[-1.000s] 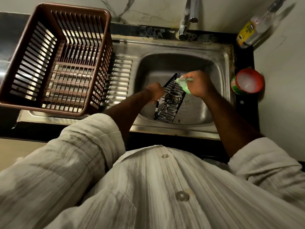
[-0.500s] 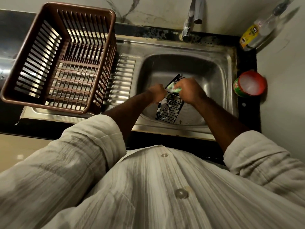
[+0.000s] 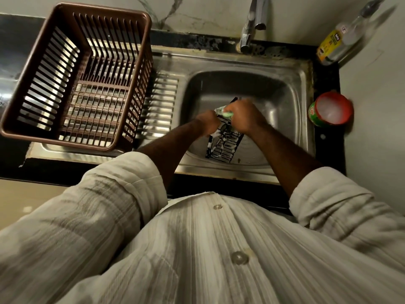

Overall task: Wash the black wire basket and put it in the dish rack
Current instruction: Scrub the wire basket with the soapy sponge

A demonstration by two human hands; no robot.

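A brown plastic dish rack with slatted walls (image 3: 65,142) sits at the far left on the ribbed drainboard of a stainless steel sink (image 3: 162,99), with nothing visible inside it. To its right the sink drops into a deep basin, and a chrome tap (image 3: 252,25) rises from the back edge above it.

Both forearms reach down into the basin from rolled cuffs of a pale striped button-up shirt (image 3: 219,249). The left hand (image 3: 208,125) has its fingers curled round the left edge of the black wire basket (image 3: 225,145), gripping it. The basket stands tilted inside the basin – its lower end near the front wall, its upper end raised between the two hands – and white suds cling to its wires. It is well apart from the dish rack.

Just right of the left hand, the right hand (image 3: 245,117) is closed round a soapy green sponge (image 3: 226,113) and presses it against the upper part of the basket. The hand and sponge are slightly blurred, so the fingers' exact lie cannot be made out.

On the dark counter at the right, a round green tub with a red rim (image 3: 328,109) stands just beside the sink, whitish inside. Behind it, in the corner by the wall, a clear bottle with a yellow label (image 3: 337,42) stands
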